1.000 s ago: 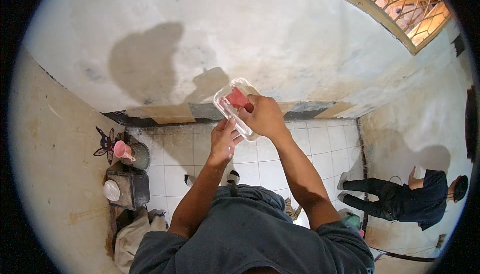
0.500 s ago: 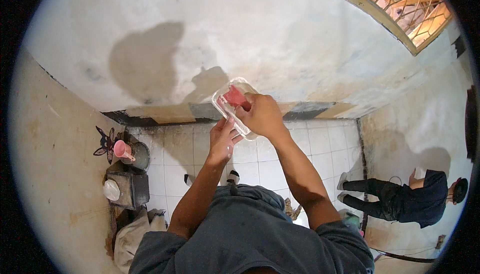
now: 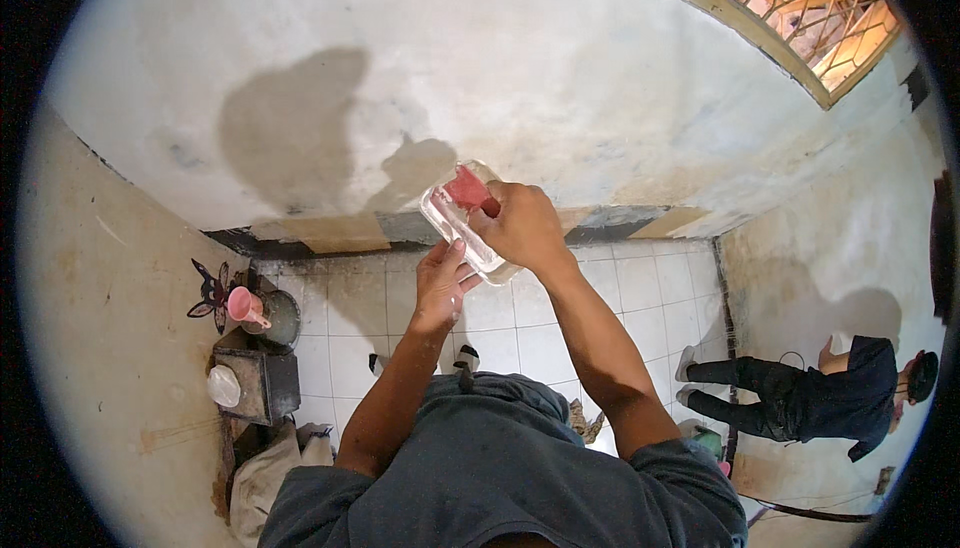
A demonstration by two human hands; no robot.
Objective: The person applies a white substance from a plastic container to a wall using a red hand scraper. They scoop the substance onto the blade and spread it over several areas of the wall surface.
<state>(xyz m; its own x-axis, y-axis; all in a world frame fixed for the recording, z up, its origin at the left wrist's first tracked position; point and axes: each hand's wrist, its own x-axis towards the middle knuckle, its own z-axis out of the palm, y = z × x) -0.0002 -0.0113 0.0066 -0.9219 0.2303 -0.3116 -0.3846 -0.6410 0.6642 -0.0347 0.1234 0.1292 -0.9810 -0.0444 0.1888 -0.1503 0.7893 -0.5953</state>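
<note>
A: ok so your left hand (image 3: 441, 284) has the tray (image 3: 437, 216) by its near left edge, thumb over the rim, fingers underneath. Is that enough? Feels a bit light to me.

B: That's the weak spot imo. Your right hand (image 3: 524, 228) is closed around the red scraper (image 3: 464, 188), and the flat end sits over the far part of the tray. Lean on it up there and the tray could tip away from you, because all your support is on the near side.

A: And then the white stuff (image 3: 474, 236) slides out?

B: Might do. I can't tell how runny it is, so no promises. You've got the tray up in midair over the floor (image 3: 560, 316), with the wall (image 3: 600, 98) just beyond, and I see only your hands under or around it. A drop would probably mean a mess on the tiles.

A: Anything else for you to watch?

B: Your grip on the scraper. Your knuckles hide most of it, so I can't see how snug it is, but smeared fingers could let it twist and flick stuff over the rim. I'd spread your left fingers further under.
</note>
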